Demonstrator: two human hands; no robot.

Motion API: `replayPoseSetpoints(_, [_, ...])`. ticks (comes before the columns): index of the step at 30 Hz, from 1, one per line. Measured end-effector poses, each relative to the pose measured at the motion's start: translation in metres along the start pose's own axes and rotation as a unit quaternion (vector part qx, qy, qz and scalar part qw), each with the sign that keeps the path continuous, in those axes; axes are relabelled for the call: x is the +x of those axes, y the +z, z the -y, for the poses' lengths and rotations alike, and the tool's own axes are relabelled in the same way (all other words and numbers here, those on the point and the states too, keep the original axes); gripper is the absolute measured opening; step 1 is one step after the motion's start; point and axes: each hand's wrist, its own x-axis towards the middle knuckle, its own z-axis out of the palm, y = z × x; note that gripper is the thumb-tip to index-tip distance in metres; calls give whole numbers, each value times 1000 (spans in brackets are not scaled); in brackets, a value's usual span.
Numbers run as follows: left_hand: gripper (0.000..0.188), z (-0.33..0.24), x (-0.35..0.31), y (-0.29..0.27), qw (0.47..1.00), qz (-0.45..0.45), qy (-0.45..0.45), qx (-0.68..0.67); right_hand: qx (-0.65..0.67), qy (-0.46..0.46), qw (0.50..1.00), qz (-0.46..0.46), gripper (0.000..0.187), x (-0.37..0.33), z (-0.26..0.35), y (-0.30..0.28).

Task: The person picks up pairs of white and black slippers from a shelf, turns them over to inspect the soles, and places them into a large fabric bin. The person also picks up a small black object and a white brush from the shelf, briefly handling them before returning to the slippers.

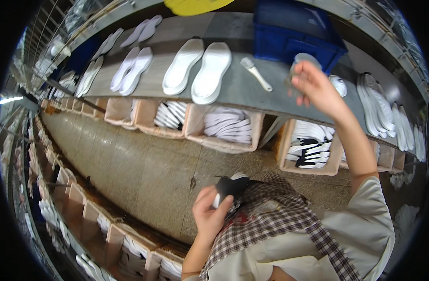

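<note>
Close to my checked apron, my left hand (212, 210) is closed around a black shoe (229, 188) with white edging; my fingers cover part of it. My right hand (317, 86) reaches over the grey worktable (245, 35), its fingers curled but apart and somewhat blurred. Just behind those fingers stands a round, clear cup (308, 58), partly covered by them. A brush with a white handle (257, 75) lies on the table to the left of my right hand. Further left, a pair of large white shoe soles (211, 72) rests near the table's edge.
A blue plastic crate (294, 30) stands behind the cup. Smaller white soles (137, 70) line the table at left, more (376, 105) at right. Below the edge are bins of soles (226, 125). Another row of bins (116, 239) runs along the lower left, across the tiled floor (144, 154).
</note>
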Motion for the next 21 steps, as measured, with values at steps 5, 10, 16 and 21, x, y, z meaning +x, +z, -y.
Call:
replayPoseSetpoints(5, [23, -14, -8, -16, 999, 33, 29, 32, 272, 131, 912, 278, 20, -84, 35, 106])
replayPoseSetpoints(10, [23, -22, -18, -29, 991, 60, 73, 90, 280, 122, 908, 286, 26, -108, 46, 153])
replayPoseSetpoints(16, [25, -22, -26, -37, 985, 61, 105, 118, 232, 75, 929, 279, 29, -116, 44, 168])
replayPoseSetpoints(21, [24, -18, -34, -39, 982, 52, 132, 123, 191, 89, 927, 310, 28, -117, 49, 167])
